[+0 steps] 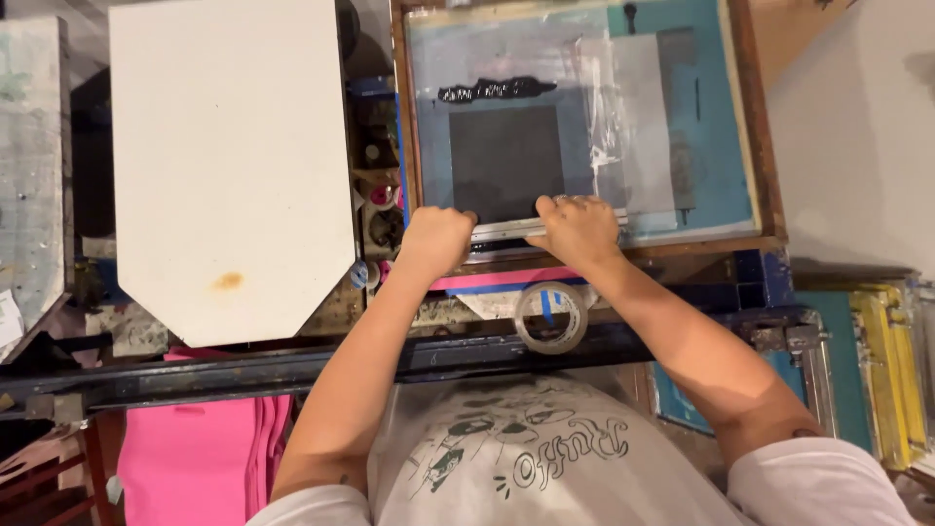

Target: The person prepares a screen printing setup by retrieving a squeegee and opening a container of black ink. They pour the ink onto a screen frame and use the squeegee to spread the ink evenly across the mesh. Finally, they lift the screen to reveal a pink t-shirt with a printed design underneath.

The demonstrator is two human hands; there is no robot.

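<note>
Squeegee (545,230): we saw only a thin pale strip of it; both fists covered most of its grip.
Left hand (437,240): its fingers curled under, so we could not see the fingertips.
Right hand (579,229): its fingertips were hidden over the bar's far side.
Screen frame (766,127): the top edge cut off its far rail.
Pink fabric (200,453): partly hidden behind the dark bar and cut off at the bottom.
Tape roll (551,317): its upper rim sat tucked under the frame.
Jars (380,185): too dark and crowded for us to tell apart.

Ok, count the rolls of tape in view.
1: a clear tape roll hangs on the dark press bar below the right hand. Others may be hidden in the clutter.
</note>
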